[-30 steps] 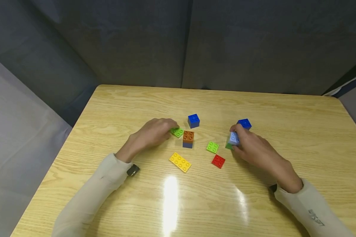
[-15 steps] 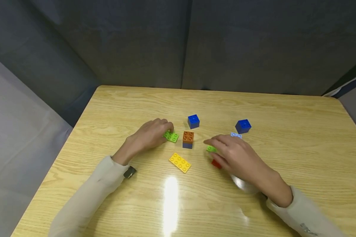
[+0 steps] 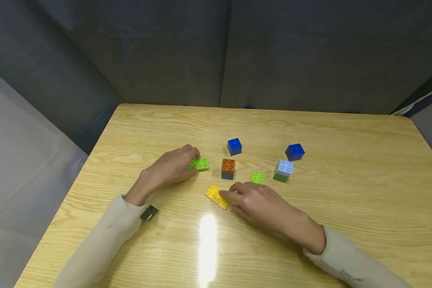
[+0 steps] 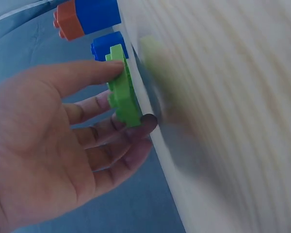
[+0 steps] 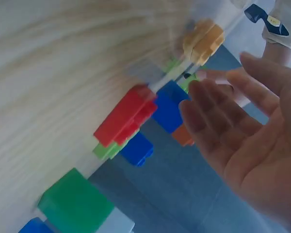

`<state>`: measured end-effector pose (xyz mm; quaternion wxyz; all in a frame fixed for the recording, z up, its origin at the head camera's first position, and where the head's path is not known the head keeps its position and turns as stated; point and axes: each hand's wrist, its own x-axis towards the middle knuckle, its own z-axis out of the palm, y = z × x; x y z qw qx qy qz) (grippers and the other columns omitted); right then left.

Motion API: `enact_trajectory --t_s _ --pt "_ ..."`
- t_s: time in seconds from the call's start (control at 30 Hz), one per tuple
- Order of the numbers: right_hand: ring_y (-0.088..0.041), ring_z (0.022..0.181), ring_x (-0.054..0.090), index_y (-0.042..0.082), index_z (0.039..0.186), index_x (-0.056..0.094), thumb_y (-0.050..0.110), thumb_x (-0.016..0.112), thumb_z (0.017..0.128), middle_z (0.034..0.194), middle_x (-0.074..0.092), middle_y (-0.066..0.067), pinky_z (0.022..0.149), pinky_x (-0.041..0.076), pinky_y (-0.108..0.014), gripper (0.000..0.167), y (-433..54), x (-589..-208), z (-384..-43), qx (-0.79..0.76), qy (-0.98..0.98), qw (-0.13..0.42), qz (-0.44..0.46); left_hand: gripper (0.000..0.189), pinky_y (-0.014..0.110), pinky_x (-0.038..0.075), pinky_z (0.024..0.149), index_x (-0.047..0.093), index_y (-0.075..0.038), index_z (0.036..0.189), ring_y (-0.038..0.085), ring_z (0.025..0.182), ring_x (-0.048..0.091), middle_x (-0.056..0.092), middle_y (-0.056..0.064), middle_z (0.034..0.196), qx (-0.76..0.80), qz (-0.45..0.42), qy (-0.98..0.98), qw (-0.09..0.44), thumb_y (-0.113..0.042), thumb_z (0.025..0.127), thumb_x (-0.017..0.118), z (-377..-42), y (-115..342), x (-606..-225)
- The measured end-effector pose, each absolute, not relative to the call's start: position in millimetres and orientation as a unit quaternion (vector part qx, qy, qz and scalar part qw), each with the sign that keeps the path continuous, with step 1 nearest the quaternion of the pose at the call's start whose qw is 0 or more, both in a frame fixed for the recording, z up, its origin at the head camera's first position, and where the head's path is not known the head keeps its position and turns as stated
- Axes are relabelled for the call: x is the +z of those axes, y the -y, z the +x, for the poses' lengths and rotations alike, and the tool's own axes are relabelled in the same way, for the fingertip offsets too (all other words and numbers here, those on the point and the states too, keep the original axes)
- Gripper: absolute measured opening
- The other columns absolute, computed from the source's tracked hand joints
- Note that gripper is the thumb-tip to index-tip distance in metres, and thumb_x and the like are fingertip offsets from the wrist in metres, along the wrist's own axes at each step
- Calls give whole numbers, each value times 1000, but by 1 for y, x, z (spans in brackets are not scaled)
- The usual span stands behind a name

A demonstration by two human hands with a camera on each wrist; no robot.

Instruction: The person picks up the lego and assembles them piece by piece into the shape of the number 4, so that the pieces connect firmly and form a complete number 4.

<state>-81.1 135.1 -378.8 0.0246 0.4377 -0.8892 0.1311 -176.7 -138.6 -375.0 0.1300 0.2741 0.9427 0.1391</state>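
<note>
My left hand (image 3: 171, 165) pinches a flat light green brick (image 3: 202, 164) with studs at the left of the group. Seen from the left wrist, the thumb presses one side of that brick (image 4: 122, 92) with fingers round the other, close to the tabletop. My right hand (image 3: 263, 203) reaches over a flat yellow brick (image 3: 213, 193), its index fingertip overlapping the studs. The right wrist view shows this hand (image 5: 262, 136) with fingers loosely extended, near the yellow brick. A red brick (image 5: 126, 116) lies below it, hidden by the hand in the head view.
Between the hands stands an orange-brown brick (image 3: 228, 165) on a blue one. Behind it is a blue brick (image 3: 235, 147). A small light green brick (image 3: 257, 177), a light-blue-on-green stack (image 3: 283, 170) and another blue brick (image 3: 295, 152) sit to the right. Dark curtains hang behind the table.
My right hand has let go of the light-blue-on-green stack and moved left to the yellow brick. My left hand has drawn the light green brick leftward, turning it slightly.
</note>
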Motion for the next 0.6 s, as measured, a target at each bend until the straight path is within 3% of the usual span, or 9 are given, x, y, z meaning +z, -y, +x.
enact_trajectory --t_s 0.2,0.3,0.47,0.6 --pt "-32 115 69 9 140 66 16 70 101 138 63 -18 89 60 -45 40 -128 -387 -78 107 882 -10 459 38 42 53 91 60 1 134 23 101 60 59 13 125 183 254 -940 137 -20 103 63 -174 152 -374" --pt "-34 116 68 5 135 66 14 70 101 140 62 -20 91 60 -44 36 -128 -388 -78 109 880 -33 461 36 43 53 94 62 0 133 23 106 60 62 11 126 198 253 -937 140 -21 103 64 -172 157 -372" --pt "-30 109 71 3 116 67 7 71 98 125 69 -18 87 61 -40 19 -127 -389 -78 115 881 -24 458 36 46 52 98 63 0 132 25 113 62 65 12 129 225 257 -928 146 -21 102 65 -170 166 -370" --pt "-23 93 70 3 110 67 3 74 94 107 70 -10 76 60 -36 18 -128 -391 -78 103 879 5 466 36 47 50 101 63 0 133 26 117 61 65 12 130 246 262 -920 154 -20 103 64 -168 171 -368"
